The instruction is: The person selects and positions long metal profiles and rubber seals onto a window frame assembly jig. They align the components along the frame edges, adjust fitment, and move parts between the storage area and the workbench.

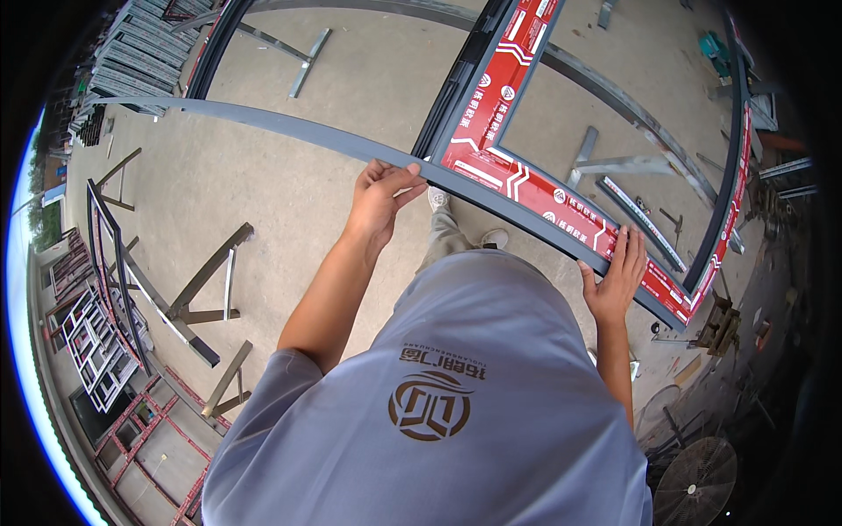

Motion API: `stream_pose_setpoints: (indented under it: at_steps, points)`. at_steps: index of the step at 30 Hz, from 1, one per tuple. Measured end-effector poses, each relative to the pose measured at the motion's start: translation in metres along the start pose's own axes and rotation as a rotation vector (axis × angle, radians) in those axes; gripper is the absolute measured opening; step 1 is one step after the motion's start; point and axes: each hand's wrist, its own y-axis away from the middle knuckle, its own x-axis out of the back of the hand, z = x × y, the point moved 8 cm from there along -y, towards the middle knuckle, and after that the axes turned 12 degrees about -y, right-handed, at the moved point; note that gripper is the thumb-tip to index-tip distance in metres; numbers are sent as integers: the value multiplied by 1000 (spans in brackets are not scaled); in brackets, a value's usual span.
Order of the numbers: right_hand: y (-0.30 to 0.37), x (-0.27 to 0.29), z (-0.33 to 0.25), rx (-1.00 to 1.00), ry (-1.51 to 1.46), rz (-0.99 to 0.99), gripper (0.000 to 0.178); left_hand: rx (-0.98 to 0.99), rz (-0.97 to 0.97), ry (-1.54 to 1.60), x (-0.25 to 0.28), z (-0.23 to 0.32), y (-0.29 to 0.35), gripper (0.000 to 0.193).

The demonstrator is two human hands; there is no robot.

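Observation:
A long grey metal strip (289, 128) runs along the near edge of a large dark window frame (427, 114) covered partly in red protective film. My left hand (375, 203) is closed, thumb and fingers pinching the strip near the frame's middle upright. To the left, the strip bows away from me across the opening. My right hand (614, 279) lies with stretched fingers over the near rail's red film (561, 206), close to the right corner. Its thumb touches the rail's near edge.
Metal trestles (636, 165) support the frame from below. More trestle-like stands (189, 302) and leaning frames (96, 337) are at the left. Grey profiles (145, 53) are stacked at the far left. A round fan (693, 486) stands at the lower right, near cluttered tools.

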Motion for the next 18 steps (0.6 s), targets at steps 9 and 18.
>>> stream_pose_setpoints:
  at_steps: [9, 18]
  points:
    - [0, -3, 5, -5, -2, -3, 91, -18, -10, -4, -2, 1, -3, 12]
    - [-2, -5, 7, 30, 9, -6, 93, -42, -14, -5, -5, 7, 0, 11]
